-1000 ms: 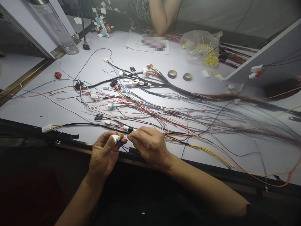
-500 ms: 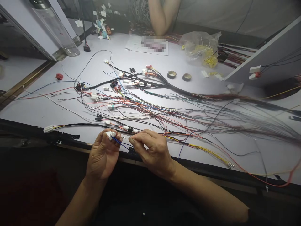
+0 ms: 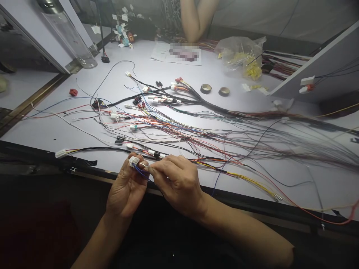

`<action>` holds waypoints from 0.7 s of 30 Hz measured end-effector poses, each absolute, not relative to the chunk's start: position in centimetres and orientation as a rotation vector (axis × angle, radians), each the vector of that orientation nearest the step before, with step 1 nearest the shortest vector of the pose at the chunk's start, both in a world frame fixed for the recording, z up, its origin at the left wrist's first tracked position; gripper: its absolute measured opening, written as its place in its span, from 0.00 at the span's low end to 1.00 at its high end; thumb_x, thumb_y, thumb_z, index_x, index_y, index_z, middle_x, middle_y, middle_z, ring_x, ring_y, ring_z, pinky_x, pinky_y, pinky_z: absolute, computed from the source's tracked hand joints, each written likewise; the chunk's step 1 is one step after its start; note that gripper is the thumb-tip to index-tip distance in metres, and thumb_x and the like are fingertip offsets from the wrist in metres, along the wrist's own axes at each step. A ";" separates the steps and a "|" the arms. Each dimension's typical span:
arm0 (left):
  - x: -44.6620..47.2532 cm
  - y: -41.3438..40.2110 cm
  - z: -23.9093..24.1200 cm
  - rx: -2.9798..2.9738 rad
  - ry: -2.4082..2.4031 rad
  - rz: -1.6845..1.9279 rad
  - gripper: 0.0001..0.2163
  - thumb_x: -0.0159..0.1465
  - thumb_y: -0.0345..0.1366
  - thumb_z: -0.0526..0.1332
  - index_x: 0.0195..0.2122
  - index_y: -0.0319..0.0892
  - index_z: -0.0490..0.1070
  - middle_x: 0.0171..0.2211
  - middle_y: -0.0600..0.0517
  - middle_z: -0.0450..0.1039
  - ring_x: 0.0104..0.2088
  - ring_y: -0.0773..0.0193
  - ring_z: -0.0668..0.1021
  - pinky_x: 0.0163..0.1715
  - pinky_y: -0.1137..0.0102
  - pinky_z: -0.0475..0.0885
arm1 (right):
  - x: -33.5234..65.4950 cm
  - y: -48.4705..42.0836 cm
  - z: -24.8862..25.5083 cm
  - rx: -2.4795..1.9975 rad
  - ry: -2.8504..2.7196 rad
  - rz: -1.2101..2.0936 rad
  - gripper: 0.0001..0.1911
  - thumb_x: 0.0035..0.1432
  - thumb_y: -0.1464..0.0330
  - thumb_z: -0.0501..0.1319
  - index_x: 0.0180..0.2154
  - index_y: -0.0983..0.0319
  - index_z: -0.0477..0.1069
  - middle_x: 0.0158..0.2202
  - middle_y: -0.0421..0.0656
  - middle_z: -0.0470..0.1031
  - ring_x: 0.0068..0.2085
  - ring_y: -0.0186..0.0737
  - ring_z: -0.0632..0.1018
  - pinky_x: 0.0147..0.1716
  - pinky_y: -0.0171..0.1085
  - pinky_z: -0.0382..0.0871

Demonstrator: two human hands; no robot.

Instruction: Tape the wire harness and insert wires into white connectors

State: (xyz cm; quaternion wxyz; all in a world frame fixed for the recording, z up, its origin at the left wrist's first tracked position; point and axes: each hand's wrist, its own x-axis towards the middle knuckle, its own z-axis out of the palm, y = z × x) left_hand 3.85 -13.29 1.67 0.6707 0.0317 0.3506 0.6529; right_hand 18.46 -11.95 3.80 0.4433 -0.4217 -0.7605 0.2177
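Observation:
My left hand [image 3: 126, 188] pinches a small white connector [image 3: 133, 161] at the near edge of the white table [image 3: 45, 130]. Blue wires [image 3: 140, 171] run out of the connector's back. My right hand [image 3: 176, 181] is closed in a pinch on a thin wire end, its fingertips touching the connector's right side. Both hands hover just over the black table edge. Behind them spreads a large wire harness [image 3: 196, 130] with many coloured strands and white plugs.
Two tape rolls [image 3: 206, 88] lie past the harness. A clear bag of yellow parts [image 3: 241, 56] and a paper sheet [image 3: 176, 52] sit at the back, where another person's arm [image 3: 193, 18] rests. A clear tube [image 3: 67, 33] stands far left; a slanted panel [image 3: 314, 71] rises right.
My left hand has turned and lifted the white connector slightly. My right hand's fingertips moved back in against it with the wire end. The view has shifted a little to the left.

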 end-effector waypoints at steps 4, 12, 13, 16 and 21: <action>3.9 -13.3 1.7 -0.010 0.779 1.462 0.10 0.53 0.28 0.69 0.37 0.38 0.75 0.31 0.54 0.75 0.30 0.70 0.78 0.35 0.77 0.76 | 18.3 -11.9 3.7 -1.034 -1.917 0.443 0.10 0.65 0.69 0.56 0.31 0.62 0.73 0.26 0.40 0.75 0.28 0.32 0.73 0.31 0.35 0.61; 4.2 -13.0 2.1 -0.165 0.827 1.448 0.05 0.64 0.29 0.58 0.35 0.38 0.74 0.29 0.53 0.75 0.27 0.72 0.78 0.32 0.78 0.75 | 18.1 -11.8 3.7 -1.047 -1.955 0.381 0.12 0.65 0.69 0.55 0.30 0.62 0.72 0.24 0.39 0.73 0.27 0.31 0.71 0.30 0.36 0.58; 4.2 -13.0 2.1 -0.165 0.828 1.449 0.06 0.65 0.29 0.57 0.35 0.38 0.74 0.29 0.52 0.75 0.27 0.72 0.78 0.32 0.78 0.75 | 18.1 -11.7 3.7 -1.049 -1.958 0.380 0.12 0.65 0.69 0.55 0.30 0.62 0.72 0.24 0.39 0.73 0.27 0.31 0.71 0.30 0.36 0.58; 4.2 -13.0 2.2 -0.164 0.838 1.447 0.08 0.66 0.29 0.56 0.35 0.38 0.74 0.29 0.52 0.76 0.27 0.72 0.78 0.32 0.79 0.76 | 18.0 -11.7 3.7 -1.045 -1.964 0.370 0.11 0.65 0.69 0.55 0.30 0.62 0.72 0.25 0.39 0.74 0.27 0.31 0.71 0.30 0.36 0.58; 4.3 -12.9 2.2 -0.106 0.895 1.435 0.08 0.65 0.27 0.56 0.33 0.39 0.75 0.29 0.53 0.76 0.28 0.73 0.78 0.32 0.80 0.76 | 18.0 -11.6 3.6 -1.060 -1.987 0.368 0.12 0.66 0.67 0.55 0.31 0.61 0.72 0.25 0.39 0.74 0.27 0.32 0.71 0.30 0.37 0.58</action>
